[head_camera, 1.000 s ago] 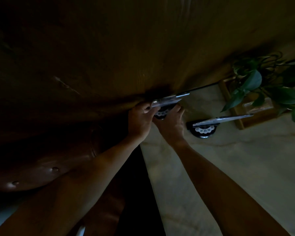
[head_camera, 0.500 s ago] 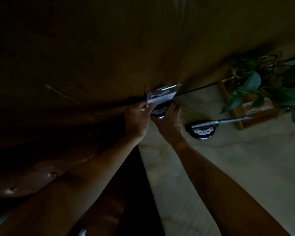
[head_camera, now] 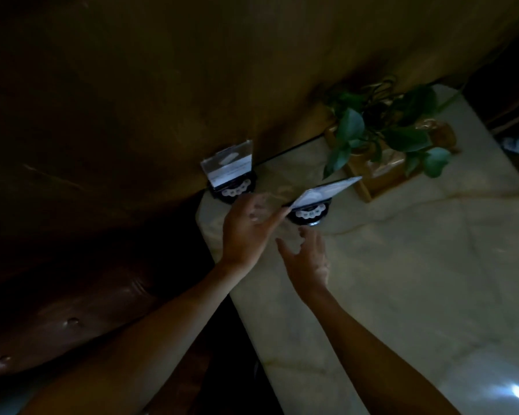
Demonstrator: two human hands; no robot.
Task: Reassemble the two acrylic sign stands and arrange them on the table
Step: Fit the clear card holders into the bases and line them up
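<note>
Two acrylic sign stands sit on the pale marble table (head_camera: 402, 265), each a clear panel in a black round base with white dots. The left stand (head_camera: 229, 172) is at the table's far left corner, against the wooden wall, and nothing touches it. The right stand (head_camera: 315, 202) is nearer the middle, its panel leaning right. My left hand (head_camera: 249, 229) is spread, with its fingertips at the left edge of the right stand's panel. Just below that stand's base hovers my right hand (head_camera: 307, 259), fingers apart, holding nothing.
A green leafy plant (head_camera: 381, 130) in a wooden holder (head_camera: 372, 175) stands at the far right of the table, close behind the right stand. A brown wooden wall runs along the back. A dark leather seat (head_camera: 72, 319) lies left of the table edge.
Both hands have let go of the left stand, which now stands upright at the corner, and moved right toward the right stand. The view has shifted right as well.
</note>
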